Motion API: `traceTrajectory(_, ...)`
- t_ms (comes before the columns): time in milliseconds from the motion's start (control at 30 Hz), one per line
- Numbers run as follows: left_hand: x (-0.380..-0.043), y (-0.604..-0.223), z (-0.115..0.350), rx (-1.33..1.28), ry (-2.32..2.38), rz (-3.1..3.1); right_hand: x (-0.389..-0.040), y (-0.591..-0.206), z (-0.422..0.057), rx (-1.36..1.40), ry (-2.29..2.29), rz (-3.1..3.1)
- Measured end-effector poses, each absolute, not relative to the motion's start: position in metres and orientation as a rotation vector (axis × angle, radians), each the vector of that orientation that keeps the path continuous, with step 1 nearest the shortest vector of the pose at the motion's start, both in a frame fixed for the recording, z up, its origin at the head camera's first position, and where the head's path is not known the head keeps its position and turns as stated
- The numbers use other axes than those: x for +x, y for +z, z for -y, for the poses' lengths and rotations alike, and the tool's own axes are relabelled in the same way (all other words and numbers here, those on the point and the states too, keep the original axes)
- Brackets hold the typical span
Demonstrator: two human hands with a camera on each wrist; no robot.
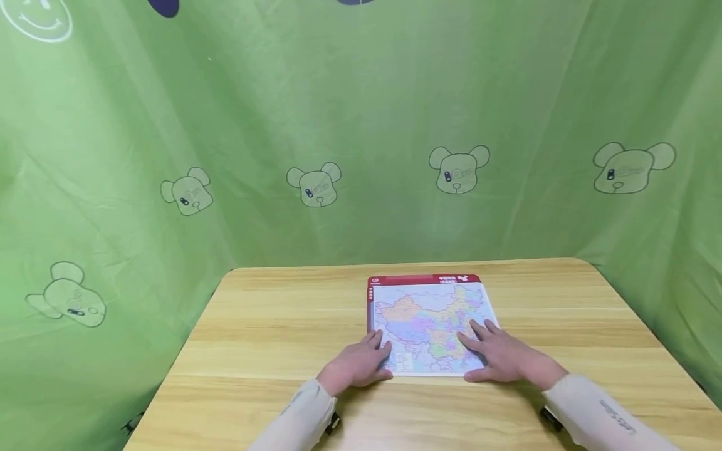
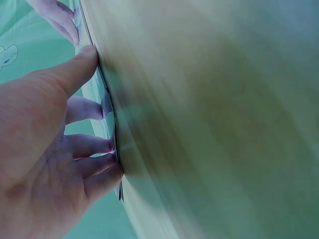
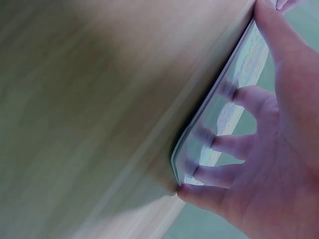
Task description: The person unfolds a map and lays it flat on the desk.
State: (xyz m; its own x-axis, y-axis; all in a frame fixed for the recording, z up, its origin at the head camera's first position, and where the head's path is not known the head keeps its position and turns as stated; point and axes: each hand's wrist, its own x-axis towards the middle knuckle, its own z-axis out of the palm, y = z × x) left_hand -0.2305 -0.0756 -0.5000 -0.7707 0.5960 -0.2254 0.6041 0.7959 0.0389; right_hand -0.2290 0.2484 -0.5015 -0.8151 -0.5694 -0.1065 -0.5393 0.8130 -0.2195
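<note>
A thin flat map board (image 1: 423, 326) with a red top border and a pastel-coloured map lies on the wooden table. Its lower left corner is under my left hand (image 1: 363, 363), fingertips on its surface and thumb along the near edge. My right hand (image 1: 502, 357) rests on the lower right corner, fingers spread over the map, thumb at the near edge. In the left wrist view the left fingers (image 2: 89, 144) touch the glossy surface near its side edge. The right wrist view has the right fingertips (image 3: 214, 142) on the board, with its rounded corner (image 3: 175, 158) beside the little finger.
The light wooden table (image 1: 271, 338) extends to both sides of the board and in front of it. Behind and to the sides hangs a green curtain (image 1: 372, 125) printed with bear faces. Both forearms wear pale sleeves (image 1: 598, 407).
</note>
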Motion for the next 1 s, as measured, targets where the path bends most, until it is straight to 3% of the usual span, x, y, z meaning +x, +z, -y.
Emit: traceTrajectory(1000, -0.227, -0.505, 0.106, 0.931, -0.01, -2.778, -0.232, -0.5, -0.219, -0.862, -0.23, -2.808)
